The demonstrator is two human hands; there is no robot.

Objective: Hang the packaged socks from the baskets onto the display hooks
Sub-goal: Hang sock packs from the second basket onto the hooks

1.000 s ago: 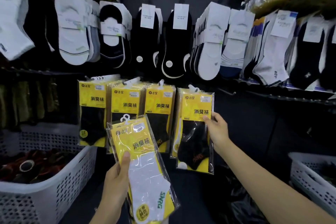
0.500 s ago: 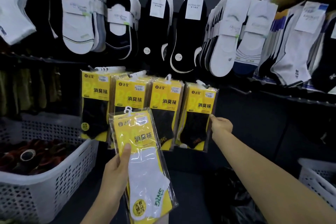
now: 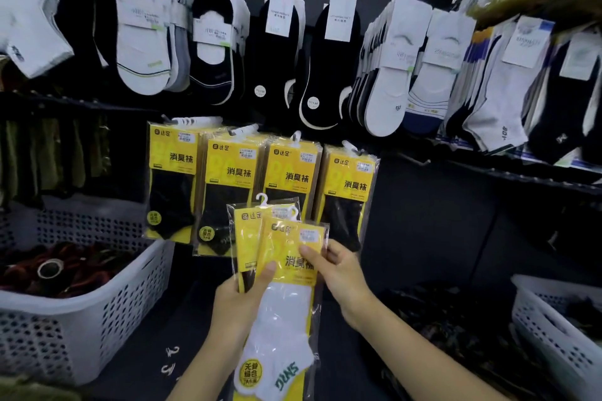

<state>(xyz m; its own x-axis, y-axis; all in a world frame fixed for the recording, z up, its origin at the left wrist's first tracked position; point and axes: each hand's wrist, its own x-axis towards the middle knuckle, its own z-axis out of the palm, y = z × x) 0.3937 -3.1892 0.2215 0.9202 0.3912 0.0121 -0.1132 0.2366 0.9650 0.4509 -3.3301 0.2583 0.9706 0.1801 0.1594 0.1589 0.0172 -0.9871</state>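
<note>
Head view, single frame. At 6 o'clock I see the left hand [image 3: 239, 301] gripping two yellow packets, its thumb across the front packet [image 3: 286, 306], which shows a white sock. The rear packet [image 3: 247, 238] fans out toward 11 o'clock of it. The right hand [image 3: 340, 273] pinches the front packet's upper right edge. Four hanging packets [image 3: 234, 179] sit just behind, at 12 o'clock. There is a left basket [image 3: 114, 319] at 8 o'clock and a right basket [image 3: 553, 345] at 4 o'clock.
</note>
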